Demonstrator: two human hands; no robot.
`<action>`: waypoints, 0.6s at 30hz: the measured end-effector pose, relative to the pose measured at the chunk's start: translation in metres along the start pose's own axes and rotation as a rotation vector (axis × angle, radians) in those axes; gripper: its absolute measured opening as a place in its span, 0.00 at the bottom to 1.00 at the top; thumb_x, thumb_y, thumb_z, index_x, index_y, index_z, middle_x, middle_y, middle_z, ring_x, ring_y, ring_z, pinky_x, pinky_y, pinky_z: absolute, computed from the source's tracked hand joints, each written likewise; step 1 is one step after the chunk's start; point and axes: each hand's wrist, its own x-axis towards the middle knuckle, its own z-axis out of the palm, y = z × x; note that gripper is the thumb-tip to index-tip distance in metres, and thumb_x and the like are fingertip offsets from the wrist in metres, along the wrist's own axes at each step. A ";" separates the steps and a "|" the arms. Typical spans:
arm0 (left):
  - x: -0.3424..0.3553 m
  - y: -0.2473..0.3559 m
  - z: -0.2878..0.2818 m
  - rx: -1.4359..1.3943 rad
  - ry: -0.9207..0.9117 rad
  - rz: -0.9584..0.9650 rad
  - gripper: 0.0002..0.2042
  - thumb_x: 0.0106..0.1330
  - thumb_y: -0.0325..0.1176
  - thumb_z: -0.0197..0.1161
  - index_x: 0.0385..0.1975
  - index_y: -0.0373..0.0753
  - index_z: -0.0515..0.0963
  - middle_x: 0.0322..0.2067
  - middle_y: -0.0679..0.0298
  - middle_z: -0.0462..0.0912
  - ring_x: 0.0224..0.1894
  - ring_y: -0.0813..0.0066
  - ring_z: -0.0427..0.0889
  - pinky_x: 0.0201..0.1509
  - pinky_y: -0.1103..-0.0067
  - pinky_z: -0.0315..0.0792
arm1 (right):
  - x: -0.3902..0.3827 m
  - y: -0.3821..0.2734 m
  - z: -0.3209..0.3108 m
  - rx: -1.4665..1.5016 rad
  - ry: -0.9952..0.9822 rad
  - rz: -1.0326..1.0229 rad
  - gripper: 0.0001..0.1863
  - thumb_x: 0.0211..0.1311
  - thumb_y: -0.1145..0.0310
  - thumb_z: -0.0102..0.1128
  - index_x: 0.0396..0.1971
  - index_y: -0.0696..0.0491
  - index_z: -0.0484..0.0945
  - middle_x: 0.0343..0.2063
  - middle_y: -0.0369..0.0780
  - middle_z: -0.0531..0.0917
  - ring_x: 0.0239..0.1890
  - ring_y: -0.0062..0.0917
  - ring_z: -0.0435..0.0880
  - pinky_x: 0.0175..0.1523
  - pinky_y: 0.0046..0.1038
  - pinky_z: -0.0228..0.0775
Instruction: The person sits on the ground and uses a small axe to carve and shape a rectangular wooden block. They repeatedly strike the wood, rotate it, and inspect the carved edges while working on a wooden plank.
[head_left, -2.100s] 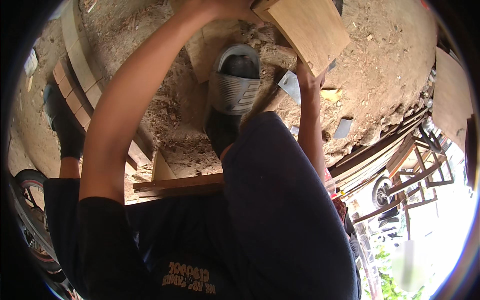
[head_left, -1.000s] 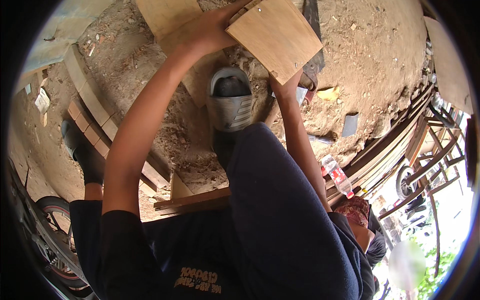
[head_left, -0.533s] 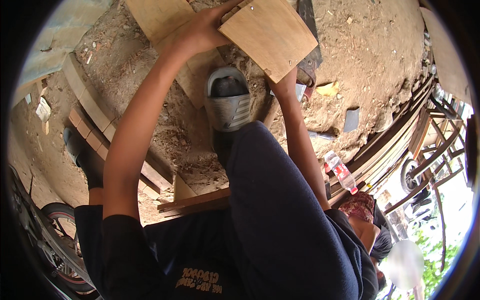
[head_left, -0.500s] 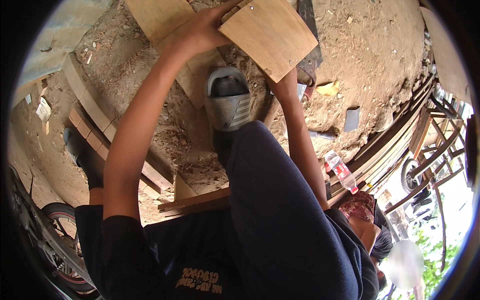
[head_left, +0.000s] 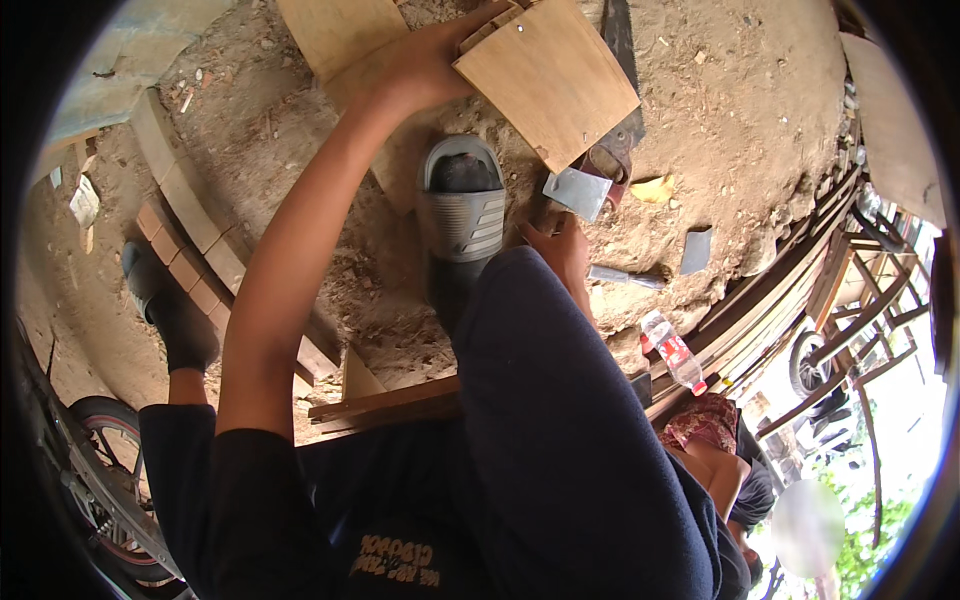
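Head view: left hand (head_left: 425, 65) gripping curved plywood panel (head_left: 547, 80); right hand (head_left: 562, 250) beside grey sandal (head_left: 463, 205), grip state indeterminable.

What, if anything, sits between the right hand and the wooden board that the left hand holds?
Partly: the right hand sits below the wooden board, with a small grey metal plate between them. The left hand already grips the board's edge.

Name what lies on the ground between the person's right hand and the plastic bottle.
In the head view, a slim metal tool lies on the bare dirt between the right hand and the plastic bottle; nothing else lies there.
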 end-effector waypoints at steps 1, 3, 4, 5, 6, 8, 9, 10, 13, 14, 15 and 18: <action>0.006 0.010 0.005 -0.021 -0.024 0.024 0.42 0.57 0.58 0.70 0.73 0.69 0.58 0.44 0.55 0.87 0.42 0.59 0.86 0.42 0.67 0.75 | 0.007 0.022 -0.002 0.091 -0.029 0.054 0.29 0.50 0.55 0.76 0.45 0.62 0.78 0.33 0.50 0.86 0.39 0.38 0.87 0.42 0.37 0.78; 0.004 0.004 0.005 -0.106 -0.022 0.035 0.41 0.57 0.57 0.70 0.73 0.68 0.60 0.45 0.54 0.86 0.42 0.58 0.86 0.42 0.66 0.75 | 0.034 0.060 0.020 0.315 -0.172 0.085 0.23 0.54 0.62 0.72 0.45 0.62 0.78 0.34 0.48 0.85 0.36 0.32 0.86 0.37 0.33 0.79; 0.001 -0.005 0.003 -0.144 -0.013 0.024 0.41 0.57 0.57 0.70 0.72 0.68 0.60 0.46 0.54 0.86 0.42 0.58 0.86 0.41 0.66 0.75 | 0.022 0.032 0.000 0.864 -0.334 0.215 0.22 0.57 0.67 0.67 0.49 0.61 0.74 0.35 0.45 0.83 0.30 0.30 0.83 0.32 0.28 0.77; -0.001 -0.006 0.004 -0.170 -0.015 0.014 0.41 0.56 0.56 0.71 0.72 0.67 0.61 0.47 0.54 0.86 0.43 0.57 0.86 0.43 0.65 0.76 | 0.011 0.014 -0.013 1.141 -0.311 0.382 0.21 0.61 0.71 0.61 0.53 0.60 0.70 0.34 0.42 0.80 0.25 0.26 0.80 0.27 0.25 0.75; 0.000 -0.005 0.004 -0.202 -0.016 0.006 0.41 0.56 0.56 0.72 0.72 0.65 0.62 0.47 0.53 0.86 0.45 0.56 0.86 0.45 0.65 0.76 | 0.008 0.008 -0.035 1.130 -0.437 0.331 0.20 0.63 0.71 0.60 0.53 0.59 0.69 0.33 0.42 0.80 0.24 0.24 0.80 0.26 0.25 0.74; 0.005 -0.009 0.008 -0.239 0.053 0.092 0.39 0.55 0.51 0.73 0.70 0.61 0.66 0.49 0.53 0.85 0.49 0.56 0.85 0.49 0.65 0.78 | 0.010 0.001 -0.055 1.061 -0.484 0.228 0.15 0.67 0.70 0.56 0.50 0.59 0.69 0.28 0.42 0.79 0.19 0.23 0.78 0.21 0.26 0.70; 0.010 -0.016 0.021 -0.251 0.119 0.184 0.37 0.55 0.47 0.74 0.68 0.57 0.68 0.49 0.54 0.85 0.51 0.58 0.85 0.51 0.66 0.79 | 0.009 -0.002 -0.054 0.991 -0.342 0.162 0.15 0.66 0.70 0.56 0.49 0.59 0.69 0.27 0.41 0.79 0.19 0.22 0.78 0.20 0.25 0.69; 0.011 -0.017 0.028 -0.263 0.177 0.266 0.35 0.55 0.44 0.75 0.66 0.54 0.71 0.50 0.55 0.85 0.53 0.60 0.84 0.53 0.67 0.80 | 0.005 -0.001 -0.049 0.919 -0.206 0.106 0.14 0.66 0.69 0.56 0.47 0.59 0.69 0.26 0.41 0.78 0.18 0.21 0.78 0.19 0.25 0.68; 0.015 -0.022 0.030 -0.238 0.107 0.216 0.40 0.56 0.44 0.76 0.71 0.61 0.64 0.53 0.56 0.84 0.55 0.62 0.84 0.55 0.69 0.80 | -0.010 -0.024 -0.067 0.912 0.045 -0.048 0.07 0.67 0.73 0.53 0.42 0.55 0.68 0.26 0.39 0.77 0.17 0.22 0.76 0.19 0.26 0.72; 0.015 -0.023 0.032 -0.232 0.150 0.241 0.40 0.56 0.44 0.75 0.70 0.61 0.65 0.53 0.57 0.84 0.54 0.61 0.84 0.55 0.69 0.80 | -0.009 -0.029 -0.078 0.931 0.100 -0.185 0.08 0.69 0.73 0.53 0.44 0.56 0.69 0.27 0.40 0.78 0.18 0.21 0.77 0.19 0.26 0.72; 0.016 -0.025 0.035 -0.219 0.190 0.273 0.39 0.56 0.44 0.75 0.70 0.61 0.66 0.52 0.57 0.84 0.54 0.61 0.84 0.55 0.69 0.80 | -0.008 -0.034 -0.090 0.956 0.162 -0.323 0.09 0.70 0.72 0.54 0.45 0.56 0.69 0.27 0.40 0.78 0.19 0.21 0.77 0.19 0.26 0.73; 0.017 -0.027 0.035 -0.243 0.181 0.242 0.38 0.57 0.43 0.75 0.70 0.61 0.66 0.52 0.57 0.85 0.53 0.59 0.85 0.55 0.68 0.79 | -0.021 -0.090 -0.145 0.874 0.252 -0.465 0.11 0.74 0.69 0.54 0.48 0.59 0.67 0.27 0.40 0.78 0.17 0.18 0.76 0.18 0.21 0.69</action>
